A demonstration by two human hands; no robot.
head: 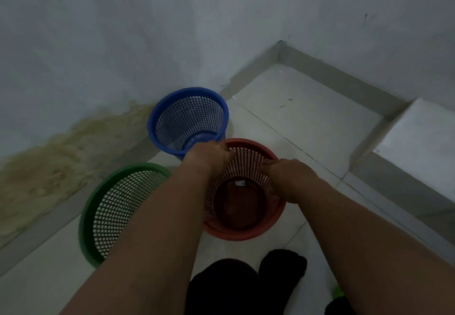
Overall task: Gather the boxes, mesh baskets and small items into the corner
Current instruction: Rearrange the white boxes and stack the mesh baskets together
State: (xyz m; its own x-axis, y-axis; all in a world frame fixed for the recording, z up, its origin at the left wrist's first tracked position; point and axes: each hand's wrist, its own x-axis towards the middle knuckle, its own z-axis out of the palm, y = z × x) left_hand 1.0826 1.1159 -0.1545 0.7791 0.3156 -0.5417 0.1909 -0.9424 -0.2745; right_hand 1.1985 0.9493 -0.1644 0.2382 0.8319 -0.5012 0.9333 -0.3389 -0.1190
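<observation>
Red mesh basket [234, 234] upright on floor [307, 122]; left hand [209, 154] grips far-left rim, right hand [290, 179] grips right rim; corner [280, 64] ahead-right, apart.

The left forearm [152, 228] and right forearm [357, 228], both bare, reach forward and down to the red basket [243, 231], the left hand [209, 155] curling its fingers over the far left rim, the right hand [289, 179] gripping the right rim, knuckles up, fingers bent down inside the mesh.
</observation>
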